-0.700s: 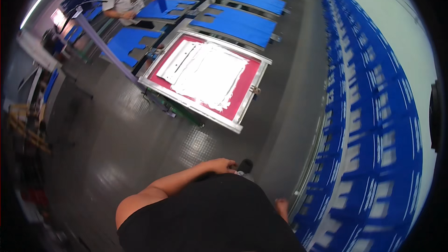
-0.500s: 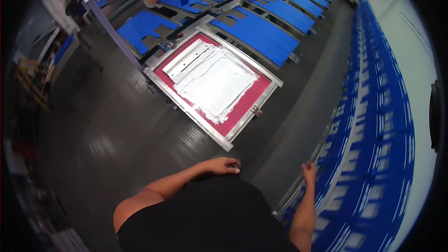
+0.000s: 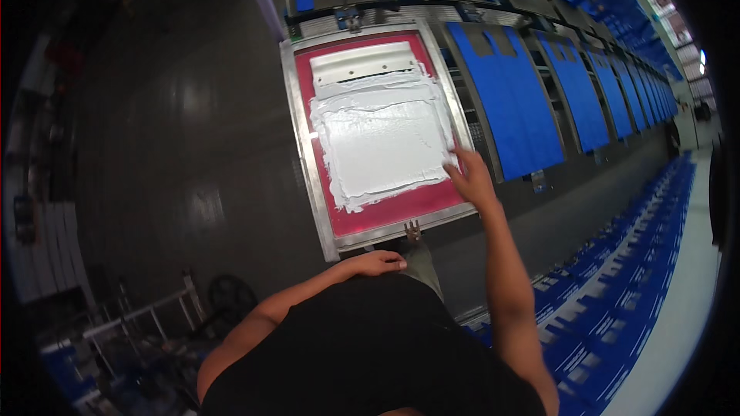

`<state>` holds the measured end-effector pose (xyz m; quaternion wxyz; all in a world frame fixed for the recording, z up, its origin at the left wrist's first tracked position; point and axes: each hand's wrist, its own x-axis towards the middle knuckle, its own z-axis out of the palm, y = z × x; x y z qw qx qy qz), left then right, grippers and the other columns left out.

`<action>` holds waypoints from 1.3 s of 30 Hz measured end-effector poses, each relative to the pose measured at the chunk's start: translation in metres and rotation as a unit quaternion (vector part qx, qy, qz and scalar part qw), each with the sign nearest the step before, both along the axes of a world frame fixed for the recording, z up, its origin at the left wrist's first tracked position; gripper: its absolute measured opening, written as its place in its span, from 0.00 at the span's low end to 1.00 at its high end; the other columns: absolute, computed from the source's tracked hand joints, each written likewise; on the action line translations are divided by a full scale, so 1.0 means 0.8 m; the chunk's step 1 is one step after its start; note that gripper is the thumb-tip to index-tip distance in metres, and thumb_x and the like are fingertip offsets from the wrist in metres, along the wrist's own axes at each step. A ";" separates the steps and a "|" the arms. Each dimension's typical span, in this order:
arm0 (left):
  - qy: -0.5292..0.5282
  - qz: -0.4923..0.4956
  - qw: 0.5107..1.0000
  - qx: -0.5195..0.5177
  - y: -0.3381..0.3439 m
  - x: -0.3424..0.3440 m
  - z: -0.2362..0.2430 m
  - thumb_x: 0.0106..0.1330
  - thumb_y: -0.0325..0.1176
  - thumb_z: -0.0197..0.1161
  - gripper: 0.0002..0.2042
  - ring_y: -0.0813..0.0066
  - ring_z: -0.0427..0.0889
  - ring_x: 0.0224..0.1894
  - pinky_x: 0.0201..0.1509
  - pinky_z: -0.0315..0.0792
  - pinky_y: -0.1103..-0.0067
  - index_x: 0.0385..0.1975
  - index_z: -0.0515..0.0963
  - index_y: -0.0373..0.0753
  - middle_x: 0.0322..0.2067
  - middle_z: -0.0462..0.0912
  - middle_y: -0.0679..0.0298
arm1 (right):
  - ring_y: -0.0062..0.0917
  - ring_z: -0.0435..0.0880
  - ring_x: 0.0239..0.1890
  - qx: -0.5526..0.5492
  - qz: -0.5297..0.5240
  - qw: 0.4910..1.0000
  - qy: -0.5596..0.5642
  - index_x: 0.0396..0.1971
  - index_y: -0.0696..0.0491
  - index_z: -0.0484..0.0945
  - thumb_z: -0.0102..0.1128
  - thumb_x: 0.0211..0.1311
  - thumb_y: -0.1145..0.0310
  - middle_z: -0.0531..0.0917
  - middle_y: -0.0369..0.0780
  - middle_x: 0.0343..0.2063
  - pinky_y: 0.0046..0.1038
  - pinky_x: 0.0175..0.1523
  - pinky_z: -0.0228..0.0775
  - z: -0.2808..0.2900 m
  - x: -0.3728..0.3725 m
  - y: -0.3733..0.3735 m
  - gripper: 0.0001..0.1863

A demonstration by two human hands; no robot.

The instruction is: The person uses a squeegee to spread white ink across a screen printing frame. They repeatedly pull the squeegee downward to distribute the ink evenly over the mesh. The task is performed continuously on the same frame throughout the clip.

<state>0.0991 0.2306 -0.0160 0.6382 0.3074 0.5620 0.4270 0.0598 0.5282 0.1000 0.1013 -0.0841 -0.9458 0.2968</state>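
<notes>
In front of me lies a screen-printing frame (image 3: 308,177) with pale metal rails. It borders a red-pink mesh (image 3: 416,208), and thick white ink (image 3: 385,146) is spread across the middle. A pale squeegee blade (image 3: 362,62) rests along the far end of the ink. My right hand (image 3: 472,177) is over the frame's right rail, thumb and fingers apart, nothing in them; whether it touches the rail I cannot tell. My left hand (image 3: 378,263) is drawn in against my dark shirt, near the frame's close edge. Its fingers are loosely curled, with nothing visible in them.
Blue cut fabric panels (image 3: 512,100) lie on a row of printing boards stretching away to the right. More blue pieces with white marks (image 3: 601,323) line the lower right. A metal clamp (image 3: 413,231) sits at the frame's near rail. A trolley-like rack (image 3: 146,316) stands lower left.
My view has turned and I am closer to the frame, which now lies nearly straight ahead. My right hand has come from my side up to its right rail. The left stays by my body.
</notes>
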 end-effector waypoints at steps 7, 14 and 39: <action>-0.111 0.278 0.951 -0.073 0.034 0.039 -0.030 0.71 0.51 0.53 0.20 0.84 0.72 0.36 0.43 0.67 0.84 0.43 0.76 0.38 0.31 0.77 0.70 | 0.44 0.69 0.60 0.226 0.176 0.953 -0.101 0.59 0.49 0.70 0.55 0.63 0.51 0.71 0.45 0.59 0.44 0.63 0.62 -0.060 -0.339 0.037 0.28; -0.209 0.482 0.846 -0.088 0.083 0.089 -0.026 0.71 0.46 0.55 0.18 0.80 0.78 0.42 0.45 0.70 0.82 0.48 0.76 0.37 0.38 0.81 0.66 | 0.39 0.57 0.69 0.294 0.200 0.901 -0.251 0.64 0.44 0.65 0.47 0.64 0.42 0.61 0.42 0.67 0.56 0.65 0.53 -0.109 -0.499 0.020 0.33; -0.206 0.492 0.844 -0.050 0.098 0.082 -0.060 0.69 0.38 0.59 0.15 0.80 0.80 0.29 0.34 0.76 0.83 0.34 0.79 0.29 0.28 0.81 0.63 | 0.40 0.82 0.44 0.200 0.258 0.922 -0.210 0.44 0.48 0.80 0.55 0.41 0.78 0.84 0.45 0.37 0.38 0.49 0.74 -0.044 -0.333 -0.016 0.24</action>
